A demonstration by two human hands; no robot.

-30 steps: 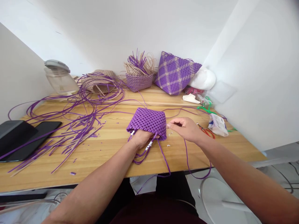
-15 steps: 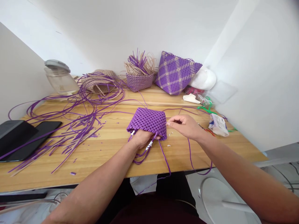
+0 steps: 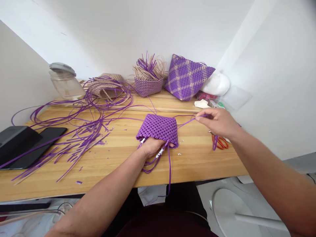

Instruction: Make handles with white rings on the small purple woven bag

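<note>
A small purple woven basket lies on its side at the front middle of the table, its opening towards me. My left hand reaches into that opening; most of its fingers are hidden inside. To the right, my right hand pinches a purple strip that runs taut from the basket's right side. Loops of cord with white-wrapped ends hang at the opening by my left wrist. Another purple strip drops from the basket over the table's front edge.
Tangled purple strips and cut scraps cover the table's left. A black phone and a jar stand there too. Behind are a part-woven basket and a purple-beige woven bag. Red-handled scissors lie below my right hand.
My right hand has moved right and slightly up, away from the basket, drawing the purple strip taut. My left hand and the basket have stayed about where they were.
</note>
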